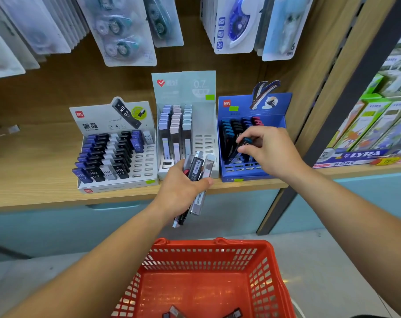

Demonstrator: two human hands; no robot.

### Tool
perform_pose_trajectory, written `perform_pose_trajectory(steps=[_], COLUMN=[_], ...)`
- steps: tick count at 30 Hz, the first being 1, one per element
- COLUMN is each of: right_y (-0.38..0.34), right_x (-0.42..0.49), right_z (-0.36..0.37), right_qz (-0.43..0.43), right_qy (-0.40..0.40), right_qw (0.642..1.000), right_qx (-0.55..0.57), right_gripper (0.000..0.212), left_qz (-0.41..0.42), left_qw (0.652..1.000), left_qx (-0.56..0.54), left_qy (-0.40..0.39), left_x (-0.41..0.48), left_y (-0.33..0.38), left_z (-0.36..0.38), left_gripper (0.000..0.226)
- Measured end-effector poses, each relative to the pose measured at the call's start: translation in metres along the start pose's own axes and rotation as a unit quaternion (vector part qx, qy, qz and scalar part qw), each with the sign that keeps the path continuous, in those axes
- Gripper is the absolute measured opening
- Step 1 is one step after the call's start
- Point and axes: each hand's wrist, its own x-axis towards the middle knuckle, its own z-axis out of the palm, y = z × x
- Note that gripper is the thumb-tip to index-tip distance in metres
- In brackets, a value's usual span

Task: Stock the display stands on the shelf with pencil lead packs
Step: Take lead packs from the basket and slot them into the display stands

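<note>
Three display stands sit side by side on the wooden shelf: a white one (139,164) at the left, a pale grey one (206,143) in the middle, a blue one (279,121) at the right. My left hand (180,191) grips a bunch of lead packs (198,177) in front of the middle stand. Over the blue stand, my right hand (269,150) pinches a dark pack with a blue cap (239,146), tilted, its lower end among the slots.
A red basket (208,260) stands on the floor below my arms, with a few packs (174,313) in its bottom. Correction tape cards (126,31) hang above the shelf. Green boxes (378,120) fill the unit at the right.
</note>
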Motion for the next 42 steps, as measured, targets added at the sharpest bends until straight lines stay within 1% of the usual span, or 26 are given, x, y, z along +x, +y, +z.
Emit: perform_pose_trajectory(steps=[3, 5, 6, 8, 10, 12, 18, 23, 28, 33, 38, 42], right_y=[-0.003, -0.004, -0.004, -0.003, -0.003, -0.004, -0.005, -0.002, -0.002, -0.006, -0.014, -0.011], right_x=[0.004, 0.005, 0.005, 0.004, 0.003, 0.006, 0.009, 0.010, 0.013, 0.018, 0.024, 0.026], right_z=[0.003, 0.006, 0.008, 0.012, 0.012, 0.010, 0.003, -0.007, -0.013, -0.011, 0.000, 0.012], right_qz=[-0.008, -0.025, -0.035, -0.053, -0.086, -0.115, -0.120, -0.128, -0.135, -0.143, -0.159, -0.151], right_qy=[0.016, 0.024, 0.027, 0.041, 0.075, 0.096, 0.055, 0.050, 0.025, 0.026, -0.026, 0.003], right_qw=[0.999, 0.999, 0.999, 0.998, 0.993, 0.988, 0.989, 0.987, 0.987, 0.986, 0.979, 0.979], right_qx=[-0.028, -0.024, -0.021, -0.016, -0.029, -0.043, -0.060, -0.080, -0.078, -0.087, -0.121, -0.140], right_gripper=[0.025, 0.034, 0.033, 0.020, 0.007, 0.007, 0.006, 0.006, 0.008, 0.009, 0.010, 0.012], left_qz=[-0.002, -0.001, 0.001, 0.005, 0.004, 0.001, 0.000, 0.002, 0.003, 0.006, 0.007, 0.004], left_qw=[1.000, 1.000, 1.000, 1.000, 1.000, 1.000, 1.000, 1.000, 1.000, 1.000, 1.000, 1.000], left_qx=[0.002, 0.002, 0.002, -0.001, -0.002, 0.001, 0.000, -0.006, -0.016, -0.012, -0.012, -0.017], left_qy=[0.002, 0.002, 0.000, -0.004, -0.003, 0.003, 0.001, -0.001, 0.003, 0.006, 0.007, 0.009], left_x=[-0.001, -0.002, -0.002, -0.003, -0.003, -0.002, -0.001, -0.001, 0.001, 0.003, 0.005, 0.006], left_y=[0.000, 0.000, 0.001, 0.000, -0.001, -0.002, -0.001, -0.001, -0.002, -0.003, -0.005, -0.007], left_z=[0.001, 0.001, 0.001, 0.000, -0.001, -0.001, -0.001, -0.002, -0.003, -0.002, -0.001, -0.001], left_gripper=[0.026, 0.025, 0.025, 0.025, 0.024, 0.024, 0.023, 0.024, 0.027, 0.026, 0.026, 0.025])
